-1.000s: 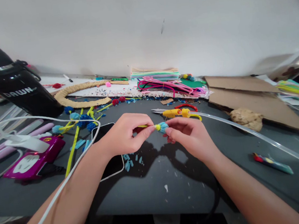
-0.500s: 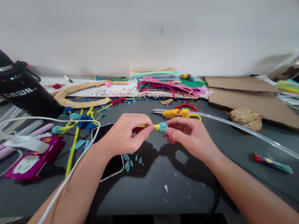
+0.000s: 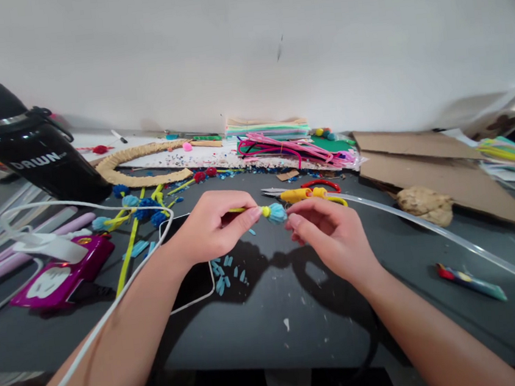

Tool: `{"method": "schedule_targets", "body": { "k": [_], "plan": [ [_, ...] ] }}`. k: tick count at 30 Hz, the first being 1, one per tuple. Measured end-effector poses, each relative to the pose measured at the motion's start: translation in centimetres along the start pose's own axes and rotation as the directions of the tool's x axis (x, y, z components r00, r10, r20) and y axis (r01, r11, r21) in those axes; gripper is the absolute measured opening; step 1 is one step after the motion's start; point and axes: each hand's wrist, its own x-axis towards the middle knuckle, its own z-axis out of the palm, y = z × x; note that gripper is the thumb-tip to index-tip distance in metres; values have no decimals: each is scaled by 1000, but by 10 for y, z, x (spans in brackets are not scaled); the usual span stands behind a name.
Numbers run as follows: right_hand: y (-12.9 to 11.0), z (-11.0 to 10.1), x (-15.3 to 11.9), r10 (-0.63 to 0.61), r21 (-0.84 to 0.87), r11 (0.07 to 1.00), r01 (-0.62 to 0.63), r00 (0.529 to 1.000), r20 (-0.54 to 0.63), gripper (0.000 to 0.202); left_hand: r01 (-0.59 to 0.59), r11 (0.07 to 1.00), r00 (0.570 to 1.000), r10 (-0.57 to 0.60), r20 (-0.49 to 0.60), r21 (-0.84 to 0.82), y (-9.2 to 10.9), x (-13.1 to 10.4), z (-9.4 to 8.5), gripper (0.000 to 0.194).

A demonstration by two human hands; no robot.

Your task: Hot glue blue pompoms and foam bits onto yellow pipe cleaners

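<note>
My left hand [image 3: 224,227] pinches the yellow stem of a small pipe-cleaner flower [image 3: 276,213] between thumb and forefinger. The flower's fuzzy light-blue head points right, with a yellow band at its base. Close beside the tip of the blue head is my right hand [image 3: 329,234], its thumb and forefinger pressed together. Whatever those fingertips hold, if anything, is too small to make out. Below the hands, blue cut scraps [image 3: 220,280] lie on the dark table. Behind the right hand rest scissors [image 3: 280,192] and a yellow glue gun [image 3: 301,194] with a clear stick.
A black bottle [image 3: 51,159] stands at left, near a magenta power adapter [image 3: 63,275] and white cable [image 3: 113,306]. Several blue pipe-cleaner flowers [image 3: 149,212] lie beyond a phone [image 3: 193,285]. Cardboard [image 3: 426,181] and a small cutter-like tool [image 3: 472,281] are at right.
The right fingertips have drawn slightly right from the blue head, showing more of it. My left hand has shifted a little left with the flower.
</note>
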Motion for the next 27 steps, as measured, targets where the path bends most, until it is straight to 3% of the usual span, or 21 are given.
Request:
{"method": "schedule_targets", "body": {
  "k": [2, 4, 7, 9, 10, 11, 17, 21, 24, 27],
  "plan": [
    [-1, -4, 1, 71, -113, 992, -61, 993, 89, 13, 18, 1000, 1000, -18, -16, 8, 0, 0, -2, 24],
    [-2, -12, 3, 174, -297, 950, -94, 951, 254, 17, 47, 998, 998, -46, -45, 32, -1, 1, -4, 24],
    [-4, -30, 4, 342, -522, 852, -32, 789, 511, 32, 89, 991, 990, -78, -116, 100, -2, 2, -5, 24],
    [-3, -44, 5, 425, -598, 802, 8, 695, 580, 40, 116, 981, 981, -89, -172, 154, -3, 2, -5, 24],
    [-2, -50, 6, 462, -634, 773, 13, 673, 577, 42, 129, 975, 976, -94, -194, 179, -4, 3, -4, 25],
    [0, -56, 6, 490, -673, 740, 13, 674, 553, 45, 142, 969, 972, -99, -211, 200, -5, 3, -4, 25],
    [10, -75, 11, 520, -792, 609, -42, 775, 359, 57, 169, 953, 965, -108, -238, 253, -8, 3, -1, 28],
    [11, -83, 15, 538, -897, 422, -130, 832, 133, 66, 179, 950, 960, -112, -257, 255, -7, 3, -1, 30],
    [16, -82, 20, 419, -922, 336, -194, 907, -39, 68, 181, 949, 959, -111, -263, 260, -7, 3, -1, 29],
    [25, -72, 24, 239, -901, 402, -163, 968, -69, 63, 161, 951, 962, -92, -256, 263, -7, 3, 0, 28]
  ]
}}
